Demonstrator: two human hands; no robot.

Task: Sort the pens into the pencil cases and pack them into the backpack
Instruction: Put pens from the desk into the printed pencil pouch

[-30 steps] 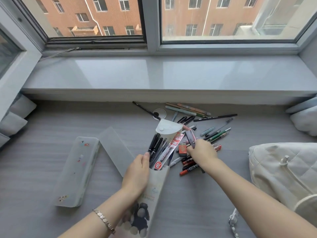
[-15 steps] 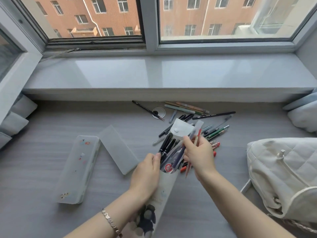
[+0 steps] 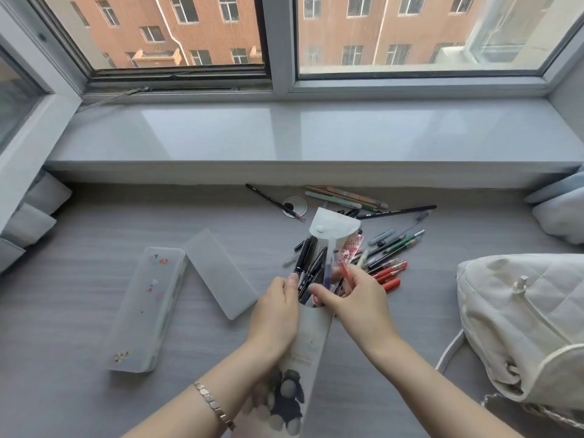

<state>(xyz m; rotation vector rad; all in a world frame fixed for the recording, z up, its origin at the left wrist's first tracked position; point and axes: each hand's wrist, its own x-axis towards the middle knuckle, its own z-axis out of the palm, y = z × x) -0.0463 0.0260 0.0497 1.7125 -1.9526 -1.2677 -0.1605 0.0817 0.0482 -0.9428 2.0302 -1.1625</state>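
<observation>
My left hand (image 3: 274, 314) grips a tall translucent pencil case (image 3: 311, 336) with a cartoon print, its flap (image 3: 333, 223) open and several black pens standing in it. My right hand (image 3: 354, 298) holds a red pen (image 3: 345, 271) and a purple pen (image 3: 327, 273) at the case's mouth, their lower ends inside it. A pile of loose pens (image 3: 388, 251) lies on the grey surface just behind the case. A second, frosted pencil case (image 3: 148, 306) lies open at the left with its lid (image 3: 219, 273) beside it. The white quilted backpack (image 3: 524, 327) sits at the right.
A black pencil (image 3: 273, 201) and a round grommet (image 3: 295, 205) lie near the sill's base. The grey window sill (image 3: 284, 134) runs across the back. Grey cushions sit at the far left (image 3: 28, 216) and far right (image 3: 559, 213).
My right hand picked pens from the pile and brought them down to the case's mouth, where they now stand partly inside. My left hand kept hold of the case.
</observation>
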